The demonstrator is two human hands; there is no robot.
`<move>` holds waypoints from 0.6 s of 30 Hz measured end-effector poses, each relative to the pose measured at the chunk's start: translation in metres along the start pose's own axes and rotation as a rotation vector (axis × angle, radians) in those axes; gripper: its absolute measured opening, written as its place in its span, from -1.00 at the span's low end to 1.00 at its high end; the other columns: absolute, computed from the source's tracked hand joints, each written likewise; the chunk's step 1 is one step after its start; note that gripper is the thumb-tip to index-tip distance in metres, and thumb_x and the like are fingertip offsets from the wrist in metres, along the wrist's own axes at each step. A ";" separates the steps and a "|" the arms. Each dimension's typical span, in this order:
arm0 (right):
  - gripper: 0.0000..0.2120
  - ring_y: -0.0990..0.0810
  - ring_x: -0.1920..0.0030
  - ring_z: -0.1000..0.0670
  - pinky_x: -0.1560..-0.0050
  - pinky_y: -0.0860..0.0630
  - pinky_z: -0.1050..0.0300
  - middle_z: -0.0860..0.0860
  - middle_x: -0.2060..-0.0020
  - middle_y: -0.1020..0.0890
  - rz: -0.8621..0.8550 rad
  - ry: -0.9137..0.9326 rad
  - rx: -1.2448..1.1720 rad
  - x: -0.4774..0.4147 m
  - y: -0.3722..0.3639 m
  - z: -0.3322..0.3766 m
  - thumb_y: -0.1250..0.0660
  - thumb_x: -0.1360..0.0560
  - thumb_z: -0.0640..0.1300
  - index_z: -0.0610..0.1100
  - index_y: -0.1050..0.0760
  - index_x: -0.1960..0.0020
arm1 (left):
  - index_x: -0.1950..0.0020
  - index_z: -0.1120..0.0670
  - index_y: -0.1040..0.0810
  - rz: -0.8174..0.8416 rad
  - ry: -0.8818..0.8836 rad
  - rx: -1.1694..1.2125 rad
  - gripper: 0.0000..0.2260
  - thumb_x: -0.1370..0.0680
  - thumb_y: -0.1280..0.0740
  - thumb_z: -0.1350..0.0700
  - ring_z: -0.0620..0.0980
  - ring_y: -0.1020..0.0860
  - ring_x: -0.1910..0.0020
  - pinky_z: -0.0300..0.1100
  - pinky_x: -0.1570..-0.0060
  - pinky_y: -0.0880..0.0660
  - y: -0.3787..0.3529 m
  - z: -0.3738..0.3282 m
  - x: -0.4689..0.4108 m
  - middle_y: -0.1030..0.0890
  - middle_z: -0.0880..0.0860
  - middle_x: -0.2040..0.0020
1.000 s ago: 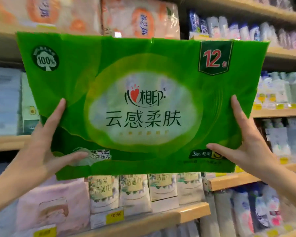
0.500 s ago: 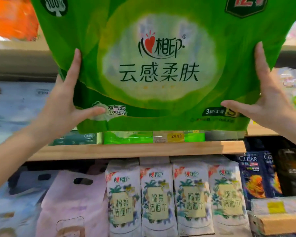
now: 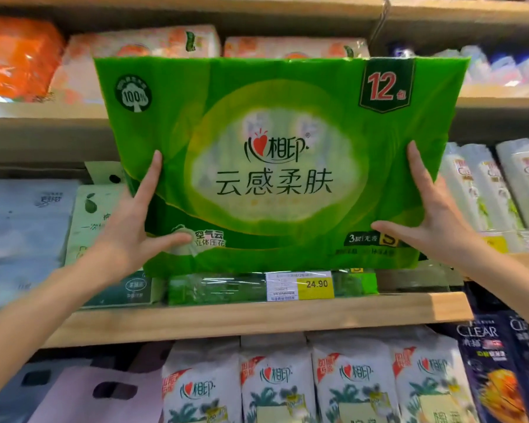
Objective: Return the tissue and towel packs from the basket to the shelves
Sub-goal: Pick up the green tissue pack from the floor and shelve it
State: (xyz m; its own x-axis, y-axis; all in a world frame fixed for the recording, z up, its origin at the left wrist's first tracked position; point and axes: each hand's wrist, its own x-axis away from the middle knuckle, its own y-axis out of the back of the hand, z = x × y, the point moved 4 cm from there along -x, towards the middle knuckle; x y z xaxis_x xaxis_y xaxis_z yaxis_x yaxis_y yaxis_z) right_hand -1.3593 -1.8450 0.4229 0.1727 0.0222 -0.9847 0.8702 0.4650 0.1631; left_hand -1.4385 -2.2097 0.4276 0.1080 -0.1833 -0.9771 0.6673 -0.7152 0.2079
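Observation:
A large green tissue pack (image 3: 275,123) marked "12" stands upright just above the wooden shelf (image 3: 257,315), its front facing me. My left hand (image 3: 126,233) grips its lower left corner, thumb on the front. My right hand (image 3: 425,221) grips its lower right side the same way. Under the pack lies another green pack (image 3: 217,290) on the shelf, behind a yellow 24.90 price tag (image 3: 315,284). The basket is out of view.
White-green tissue boxes (image 3: 95,215) and pale blue packs (image 3: 19,227) stand left on the same shelf, white bottles (image 3: 495,187) right. Orange-white packs (image 3: 153,47) fill the shelf above. White towel packs (image 3: 275,386) and dark shampoo packs (image 3: 495,361) sit below.
The green pack was raised high toward the upper shelf, then has come back down and away from me, now sitting lower in front of the middle shelf slot. Both hands keep their hold.

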 end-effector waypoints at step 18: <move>0.03 -0.06 -0.39 0.12 -0.35 -0.01 0.10 -0.15 -0.48 -0.09 0.114 0.071 0.019 -0.012 -0.013 -0.003 -0.43 -0.26 0.04 0.20 0.21 -0.47 | -0.36 -0.38 0.24 -0.014 0.082 0.131 0.02 -0.22 -0.46 -0.05 -0.39 -0.02 -0.33 -0.41 -0.32 0.02 -0.022 0.018 0.032 -0.05 -0.18 -0.42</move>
State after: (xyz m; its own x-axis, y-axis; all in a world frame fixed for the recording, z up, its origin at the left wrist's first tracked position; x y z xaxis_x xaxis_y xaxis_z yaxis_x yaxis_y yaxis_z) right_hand -1.3742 -1.8484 0.4326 0.2383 0.1363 -0.9616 0.8554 0.4393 0.2743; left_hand -1.4629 -2.2114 0.3927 0.1631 -0.1210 -0.9792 0.5680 -0.8000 0.1934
